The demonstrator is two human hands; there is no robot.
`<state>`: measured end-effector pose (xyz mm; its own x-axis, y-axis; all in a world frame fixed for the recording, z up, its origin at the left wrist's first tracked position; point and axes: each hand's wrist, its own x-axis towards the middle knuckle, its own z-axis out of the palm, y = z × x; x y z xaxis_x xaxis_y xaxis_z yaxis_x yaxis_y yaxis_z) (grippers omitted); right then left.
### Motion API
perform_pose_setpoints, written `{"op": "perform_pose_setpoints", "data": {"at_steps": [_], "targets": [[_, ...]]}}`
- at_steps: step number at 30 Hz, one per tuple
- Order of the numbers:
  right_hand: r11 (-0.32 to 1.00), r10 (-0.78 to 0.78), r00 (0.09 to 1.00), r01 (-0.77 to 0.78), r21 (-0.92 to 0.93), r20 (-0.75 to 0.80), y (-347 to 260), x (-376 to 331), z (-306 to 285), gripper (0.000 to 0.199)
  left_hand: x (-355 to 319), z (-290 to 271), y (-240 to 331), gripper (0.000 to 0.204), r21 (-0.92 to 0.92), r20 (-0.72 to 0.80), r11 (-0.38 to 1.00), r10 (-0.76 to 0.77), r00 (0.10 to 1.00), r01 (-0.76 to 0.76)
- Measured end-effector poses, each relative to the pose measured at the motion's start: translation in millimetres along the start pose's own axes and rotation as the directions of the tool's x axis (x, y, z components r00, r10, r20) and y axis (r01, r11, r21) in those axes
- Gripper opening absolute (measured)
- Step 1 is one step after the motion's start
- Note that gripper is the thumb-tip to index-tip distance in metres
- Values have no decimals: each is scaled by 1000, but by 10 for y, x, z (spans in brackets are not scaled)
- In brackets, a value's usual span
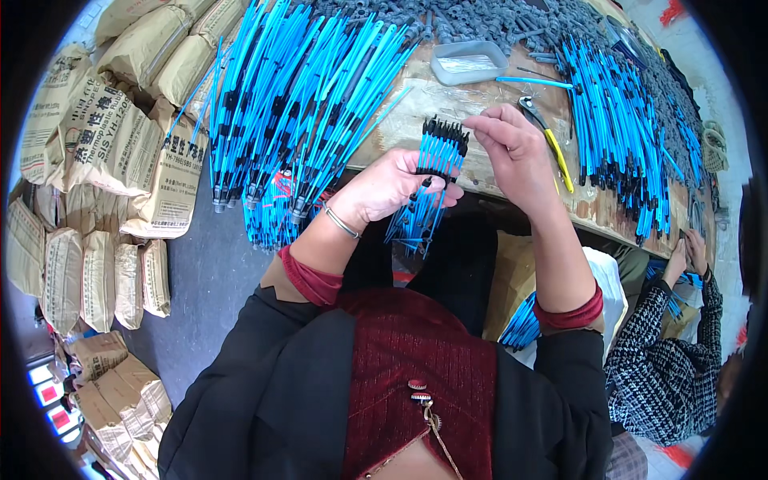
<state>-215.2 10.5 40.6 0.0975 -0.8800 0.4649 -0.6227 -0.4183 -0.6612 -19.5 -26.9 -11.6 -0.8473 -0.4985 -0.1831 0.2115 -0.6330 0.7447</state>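
My left hand (400,186) is wrapped round a bundle of thin blue tubes (438,154) with black end pieces, held above the table's front edge. The tubes stand side by side in a row, their black tips pointing away from me, and their lower ends hang below the hand. Close to the right end of those tips is my right hand (512,148), its fingers pinched together. Whatever is between those fingers, if anything, is too small to make out. Just right of it, pliers with yellow handles (552,152) lie on the wooden table (400,120).
Large piles of blue tubes lie at the left (300,96) and right (612,128). A grey plastic tray (470,64) sits before a heap of grey fittings (512,20). Stacked brown paper sacks (112,136) stand at far left. A co-worker's hands (688,254) work at far right.
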Motion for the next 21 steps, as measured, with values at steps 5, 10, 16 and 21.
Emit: {"op": "perform_pose_setpoints", "data": {"at_steps": [5, 10, 16, 21], "targets": [[983, -123, 992, 121, -141, -6, -63, 22, -2, 16, -10, 41, 24, 22, 49, -49, 999, -2, 999, 5], [956, -228, 973, 229, -185, 28, -105, 76, -54, 14, -6, 32, 41, 21, 84, -58, 996, -21, 998, 26], [997, -64, 998, 64, -39, 18, -73, 23, 5, 14, -24, 38, 15, 21, 67, -71, 997, -37, 997, 42], [992, -102, 994, 104, -72, 28, -83, 46, -27, 14, -13, 31, 35, 21, 96, -52, 995, -36, 998, 41]]}}
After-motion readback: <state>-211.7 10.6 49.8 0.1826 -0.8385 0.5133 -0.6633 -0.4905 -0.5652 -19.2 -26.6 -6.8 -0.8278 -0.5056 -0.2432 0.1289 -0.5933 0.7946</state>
